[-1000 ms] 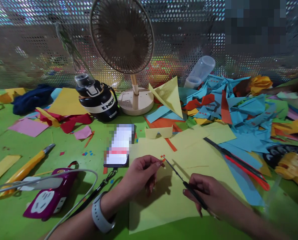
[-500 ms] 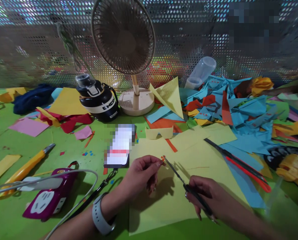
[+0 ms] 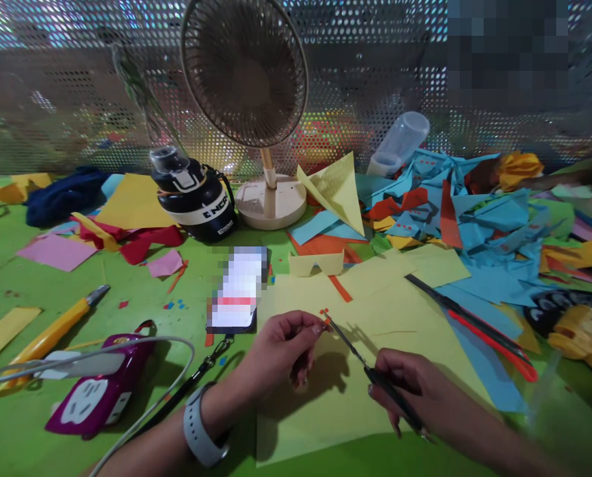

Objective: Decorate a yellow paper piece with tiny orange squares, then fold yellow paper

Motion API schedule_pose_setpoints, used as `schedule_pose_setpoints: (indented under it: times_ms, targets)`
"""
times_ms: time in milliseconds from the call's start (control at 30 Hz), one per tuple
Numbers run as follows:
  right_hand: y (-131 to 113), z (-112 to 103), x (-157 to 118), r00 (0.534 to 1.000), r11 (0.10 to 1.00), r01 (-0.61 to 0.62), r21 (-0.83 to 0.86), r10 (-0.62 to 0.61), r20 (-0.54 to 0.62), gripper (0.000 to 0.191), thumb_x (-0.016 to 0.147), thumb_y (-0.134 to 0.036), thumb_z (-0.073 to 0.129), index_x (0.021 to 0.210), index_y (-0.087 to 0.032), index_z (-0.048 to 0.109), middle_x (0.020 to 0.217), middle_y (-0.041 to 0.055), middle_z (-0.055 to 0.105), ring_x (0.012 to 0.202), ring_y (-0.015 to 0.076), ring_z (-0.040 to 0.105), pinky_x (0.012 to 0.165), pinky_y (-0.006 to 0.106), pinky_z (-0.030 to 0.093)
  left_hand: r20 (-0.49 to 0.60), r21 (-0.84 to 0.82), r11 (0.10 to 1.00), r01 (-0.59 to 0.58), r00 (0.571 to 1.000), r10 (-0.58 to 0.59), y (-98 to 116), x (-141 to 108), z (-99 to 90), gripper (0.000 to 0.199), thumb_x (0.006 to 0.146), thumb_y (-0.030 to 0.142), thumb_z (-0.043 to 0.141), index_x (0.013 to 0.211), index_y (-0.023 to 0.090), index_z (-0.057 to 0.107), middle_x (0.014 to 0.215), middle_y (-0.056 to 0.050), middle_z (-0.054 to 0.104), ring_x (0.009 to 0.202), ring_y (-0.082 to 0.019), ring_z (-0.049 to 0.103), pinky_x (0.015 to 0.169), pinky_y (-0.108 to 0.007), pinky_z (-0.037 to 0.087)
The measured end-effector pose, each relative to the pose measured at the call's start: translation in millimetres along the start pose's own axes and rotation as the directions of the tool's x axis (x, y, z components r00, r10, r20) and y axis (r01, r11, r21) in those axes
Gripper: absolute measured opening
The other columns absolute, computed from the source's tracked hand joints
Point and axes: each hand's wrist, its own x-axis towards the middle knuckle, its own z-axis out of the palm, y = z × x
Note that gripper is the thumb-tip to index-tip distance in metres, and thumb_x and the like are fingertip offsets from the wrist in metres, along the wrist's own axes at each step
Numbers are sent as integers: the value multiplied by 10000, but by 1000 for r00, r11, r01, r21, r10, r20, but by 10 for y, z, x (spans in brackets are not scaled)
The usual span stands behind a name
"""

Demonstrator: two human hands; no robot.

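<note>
My left hand (image 3: 288, 344) is closed in a pinch, thumb against fingertips, on a tiny orange paper piece (image 3: 327, 320). The other fingers curl beneath. My right hand (image 3: 405, 384) wraps round the black handles of slim scissors (image 3: 353, 348). Their narrow metal tips meet the orange piece at my left fingertips; the gap between the blades is too small to make out. Both hands hover over a large pale yellow paper sheet (image 3: 355, 411), casting shadows on it. A yellow paper cutout shaped like glasses (image 3: 317, 263) stands at the sheet's far edge, near an orange strip (image 3: 340, 289).
A phone (image 3: 238, 291) and a purple device with a cable (image 3: 101, 387) lie left, beside a yellow cutter (image 3: 52, 341). A black-and-red cutter (image 3: 474, 328) lies right. Behind are a fan (image 3: 270, 202), a black bottle (image 3: 196, 199), a clear bottle (image 3: 400, 142) and blue paper scraps (image 3: 499, 225).
The scissors' tips and the orange piece have shifted very slightly at my left fingertips. Both hands stay almost in place, and the things on the table have not moved.
</note>
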Motion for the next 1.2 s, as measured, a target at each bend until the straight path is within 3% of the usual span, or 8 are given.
schedule_pose_setpoints:
  times_ms: [367, 567, 800, 1000, 1200]
  targets:
    - [-8, 10, 3, 1000, 1000, 4, -10, -4, -3, 348, 773, -461, 648, 683, -191, 448, 549, -47, 503, 423, 35, 380, 363, 164, 252, 24, 1, 1000, 16, 1000, -16, -9, 1, -7, 272, 765, 419, 658, 809, 160, 589, 400, 79, 522, 277, -36, 410, 293, -126, 323]
    - [41, -2, 9, 1000, 999, 23, 26, -23, 10, 364, 772, -472, 659, 690, -188, 446, 568, -59, 474, 484, 47, 427, 435, 160, 339, 9, 9, 999, 31, 999, -31, 9, -4, 4, 298, 748, 437, 668, 803, 155, 588, 392, 75, 524, 274, -38, 413, 292, -125, 328]
    - [15, 13, 7, 1000, 998, 2, 61, -1, -13, 354, 745, -443, 688, 672, -189, 452, 537, -67, 454, 475, 47, 405, 414, 154, 311, 11, 9, 1000, 22, 1000, -22, 11, 1, -3, 293, 753, 434, 661, 806, 154, 592, 388, 72, 524, 271, -40, 422, 290, -121, 320]
    - [8, 16, 17, 999, 994, 12, 105, -8, -37, 336, 725, -420, 703, 665, -196, 460, 533, -72, 444, 442, 44, 384, 399, 157, 325, -23, -31, 999, 21, 999, -22, 33, -10, 4, 308, 738, 455, 670, 798, 166, 581, 438, 57, 560, 305, -62, 482, 298, -137, 358]
    - [-28, 16, 15, 999, 995, -2, 95, 7, -51, 328, 749, -426, 681, 672, -199, 456, 544, -74, 458, 457, 48, 408, 398, 151, 303, -57, 47, 998, 32, 998, -29, 47, -3, 7, 302, 735, 446, 665, 788, 160, 580, 437, 57, 552, 313, -66, 483, 312, -149, 363]
